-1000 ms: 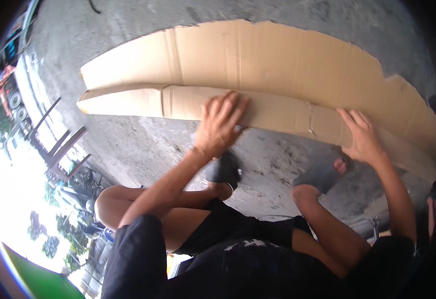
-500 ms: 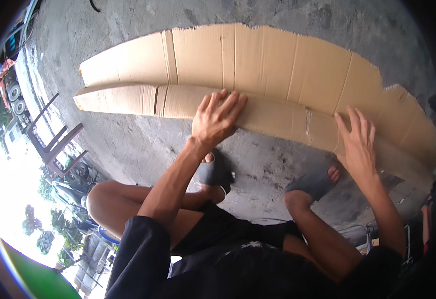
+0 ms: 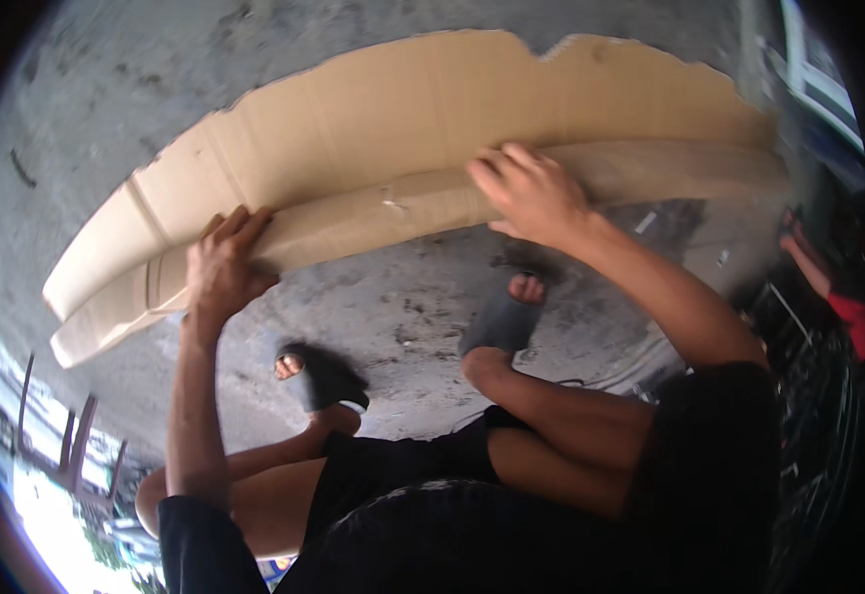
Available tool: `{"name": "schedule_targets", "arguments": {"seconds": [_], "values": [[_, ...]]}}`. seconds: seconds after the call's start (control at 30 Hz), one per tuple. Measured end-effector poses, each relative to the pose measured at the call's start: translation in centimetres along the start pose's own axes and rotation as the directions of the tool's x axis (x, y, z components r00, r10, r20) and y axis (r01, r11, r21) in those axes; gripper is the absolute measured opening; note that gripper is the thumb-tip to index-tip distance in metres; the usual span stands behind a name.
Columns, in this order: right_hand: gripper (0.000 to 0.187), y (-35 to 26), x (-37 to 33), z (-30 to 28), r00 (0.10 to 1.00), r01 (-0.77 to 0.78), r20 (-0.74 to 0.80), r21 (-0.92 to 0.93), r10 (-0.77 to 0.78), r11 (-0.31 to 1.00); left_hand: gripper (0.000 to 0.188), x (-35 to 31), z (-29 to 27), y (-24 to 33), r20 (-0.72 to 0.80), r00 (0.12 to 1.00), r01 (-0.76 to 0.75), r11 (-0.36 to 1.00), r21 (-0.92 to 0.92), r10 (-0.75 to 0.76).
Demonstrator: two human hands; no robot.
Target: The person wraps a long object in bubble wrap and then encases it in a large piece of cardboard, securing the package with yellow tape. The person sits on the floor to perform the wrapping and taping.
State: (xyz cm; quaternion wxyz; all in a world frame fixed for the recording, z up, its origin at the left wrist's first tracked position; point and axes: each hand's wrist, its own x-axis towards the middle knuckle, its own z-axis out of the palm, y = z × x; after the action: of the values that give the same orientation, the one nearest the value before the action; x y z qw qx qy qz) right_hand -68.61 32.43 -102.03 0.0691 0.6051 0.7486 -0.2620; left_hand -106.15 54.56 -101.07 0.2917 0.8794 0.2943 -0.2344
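Note:
A long brown cardboard sheet with a ragged far edge lies on the concrete floor in front of me. Its near side is turned over into a long flattened roll running from left to right. My left hand is closed over the roll near its left end, fingers on top and thumb at the near side. Right of the middle, my right hand grips the same roll with bent fingers, slightly blurred. A small torn spot shows on the roll between both hands.
My feet in dark slides stand just on the near side of the cardboard. A brown plastic stool or chair is at the left. At the right are another person's limb beside red cloth and dark clutter.
The view has turned to the right, so the cardboard and both hands appear further left. My right hand's fingers, spread before, now bend over the roll. The left hand stays on it.

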Motion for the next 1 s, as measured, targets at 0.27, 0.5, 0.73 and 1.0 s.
{"name": "schedule_targets", "arguments": {"seconds": [0.27, 0.5, 0.73, 1.0], "values": [[0.066, 3.5, 4.5, -3.9, 0.938, -0.04, 0.343, 0.262, -0.054, 0.964, 0.07, 4.5, -2.6, -2.2, 0.158, 0.98, -0.07, 0.95, -0.304, 0.123], [0.063, 4.3, 5.5, -3.8, 0.944, 0.001, 0.313, 0.328, -0.11, 0.945, 0.102, -0.4, 0.3, 2.1, -0.341, 0.937, 0.121, 0.988, 0.097, -0.081], [0.073, 4.2, 5.3, -3.7, 0.97, 0.028, 0.217, 0.352, -0.111, 0.936, 0.112, -0.8, 7.0, -1.7, -0.614, 0.784, 0.071, 0.968, 0.239, 0.094], [0.113, 0.5, 0.6, -3.0, 0.945, 0.051, -0.316, -0.102, -0.081, 0.993, 0.089, 0.4, 3.3, -1.5, -0.44, 0.892, -0.011, 0.976, 0.217, 0.107]]}}
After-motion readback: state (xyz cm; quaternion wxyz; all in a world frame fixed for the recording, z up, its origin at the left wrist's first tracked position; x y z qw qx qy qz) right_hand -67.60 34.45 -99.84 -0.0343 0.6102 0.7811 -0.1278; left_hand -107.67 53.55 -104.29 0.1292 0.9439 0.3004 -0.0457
